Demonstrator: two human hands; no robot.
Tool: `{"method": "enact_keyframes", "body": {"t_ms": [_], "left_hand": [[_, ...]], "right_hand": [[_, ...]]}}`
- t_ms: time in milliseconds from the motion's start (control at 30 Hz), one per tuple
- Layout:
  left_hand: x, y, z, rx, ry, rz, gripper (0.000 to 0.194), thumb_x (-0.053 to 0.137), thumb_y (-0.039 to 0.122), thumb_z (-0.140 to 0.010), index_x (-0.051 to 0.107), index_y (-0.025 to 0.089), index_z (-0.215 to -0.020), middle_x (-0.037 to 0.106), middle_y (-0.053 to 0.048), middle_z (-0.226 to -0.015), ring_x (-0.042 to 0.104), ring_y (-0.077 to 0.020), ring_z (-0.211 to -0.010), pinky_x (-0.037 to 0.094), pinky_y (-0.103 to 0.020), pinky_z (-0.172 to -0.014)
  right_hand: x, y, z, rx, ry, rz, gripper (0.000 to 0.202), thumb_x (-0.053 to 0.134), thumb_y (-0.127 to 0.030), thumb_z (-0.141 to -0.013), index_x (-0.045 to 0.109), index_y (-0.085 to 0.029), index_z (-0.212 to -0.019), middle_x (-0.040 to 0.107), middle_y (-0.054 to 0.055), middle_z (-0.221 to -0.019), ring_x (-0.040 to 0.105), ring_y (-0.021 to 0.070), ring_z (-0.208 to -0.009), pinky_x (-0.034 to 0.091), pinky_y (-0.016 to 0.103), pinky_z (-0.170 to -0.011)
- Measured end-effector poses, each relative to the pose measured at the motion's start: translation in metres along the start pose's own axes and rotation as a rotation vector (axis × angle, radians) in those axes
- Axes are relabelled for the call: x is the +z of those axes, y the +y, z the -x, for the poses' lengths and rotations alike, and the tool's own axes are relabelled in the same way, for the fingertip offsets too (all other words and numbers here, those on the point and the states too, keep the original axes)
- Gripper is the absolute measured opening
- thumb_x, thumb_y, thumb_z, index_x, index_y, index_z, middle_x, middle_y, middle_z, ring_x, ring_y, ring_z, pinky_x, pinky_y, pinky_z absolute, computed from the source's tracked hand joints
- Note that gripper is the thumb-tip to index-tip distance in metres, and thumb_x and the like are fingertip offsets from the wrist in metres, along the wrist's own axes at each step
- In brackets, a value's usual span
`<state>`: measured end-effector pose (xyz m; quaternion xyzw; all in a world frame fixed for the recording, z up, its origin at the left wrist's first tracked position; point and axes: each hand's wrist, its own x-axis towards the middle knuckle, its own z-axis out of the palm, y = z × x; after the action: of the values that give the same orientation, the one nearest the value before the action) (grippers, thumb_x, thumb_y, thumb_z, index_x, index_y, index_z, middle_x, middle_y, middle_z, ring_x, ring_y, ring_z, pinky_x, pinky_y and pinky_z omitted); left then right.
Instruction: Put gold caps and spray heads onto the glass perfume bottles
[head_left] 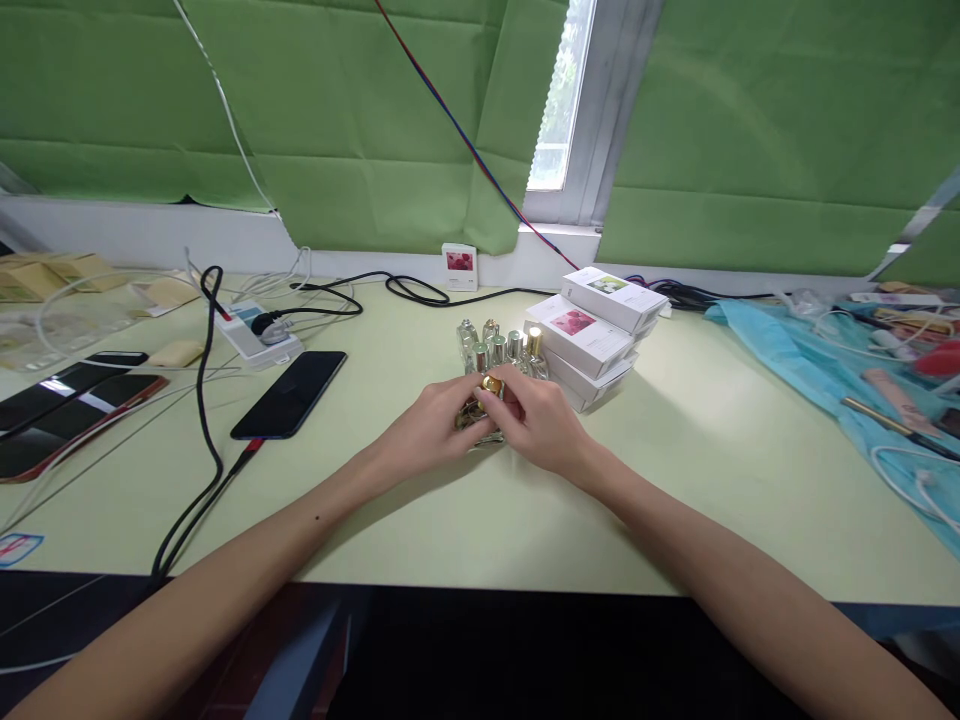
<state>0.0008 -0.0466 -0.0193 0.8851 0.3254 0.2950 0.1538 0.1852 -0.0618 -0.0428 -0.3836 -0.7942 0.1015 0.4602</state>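
Note:
My left hand [429,425] and my right hand [546,418] meet at the middle of the table, fingers curled round a small glass perfume bottle [491,384] with a gold top. Most of its body is hidden by my fingers, and some glass shows beneath them. Just behind my hands stands a cluster of several clear glass bottles [498,350], with silver and gold caps. White boxes [592,340] with flower pictures are stacked right of the bottles, close to my right hand.
Left of my arms lies a black phone [290,395] with a cable plugged in, near a white power strip [259,335]. Another small box [460,268] leans at the wall. A blue plastic sheet [787,360] with assorted items covers the table's right side.

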Motion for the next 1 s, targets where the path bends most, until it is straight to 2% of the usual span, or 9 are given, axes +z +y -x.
{"method": "enact_keyframes", "body": {"t_ms": [800, 1000], "left_hand": [[-0.0023, 0.0034, 0.0003, -0.061, -0.041, 0.010, 0.008, 0.056, 0.028, -0.094, 0.057, 0.020, -0.093, 0.063, 0.003, -0.077, 0.054, -0.0116, -0.061, 0.040, -0.023, -0.058], [-0.0031, 0.0057, -0.0001, -0.074, -0.061, 0.014, 0.008, 0.056, 0.026, -0.094, 0.058, 0.020, -0.099, 0.064, 0.002, -0.077, 0.054, -0.0116, -0.060, 0.039, -0.023, -0.056]], "right_hand": [[-0.0026, -0.0022, -0.0012, 0.023, -0.038, 0.020, 0.018, 0.048, -0.035, -0.106, 0.052, -0.022, -0.095, 0.058, -0.002, -0.069, 0.048, 0.0127, -0.056, 0.034, 0.025, -0.057], [-0.0025, -0.0024, -0.0013, 0.023, -0.035, -0.002, 0.019, 0.048, -0.036, -0.106, 0.051, -0.022, -0.094, 0.057, -0.003, -0.069, 0.046, 0.0120, -0.056, 0.033, 0.025, -0.057]]}}
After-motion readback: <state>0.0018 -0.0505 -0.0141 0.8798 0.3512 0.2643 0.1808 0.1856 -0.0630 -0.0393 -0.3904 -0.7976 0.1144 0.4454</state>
